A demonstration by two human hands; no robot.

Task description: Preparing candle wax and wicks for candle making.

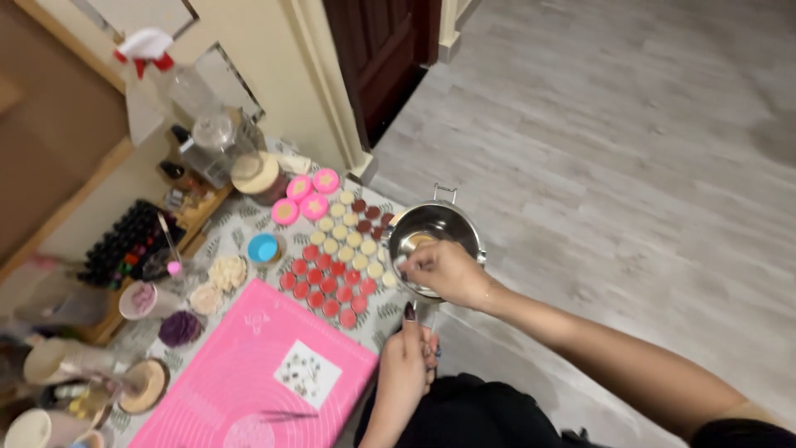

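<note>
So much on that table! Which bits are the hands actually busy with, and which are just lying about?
In hand:
- steel pot, the right hand over its rim
- small pale piece in the right fingers
- left hand resting at the table edge

Lying about:
- rows of red and cream discs
- pink mat
- spray bottle
- rack of small dark bottles
- blue cup

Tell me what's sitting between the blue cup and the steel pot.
In the head view, rows of small round discs, cream, red and dark red, lie on the patterned table between the blue cup and the steel pot.

Soft indoor light, mild blur, edges slightly warped.
</note>
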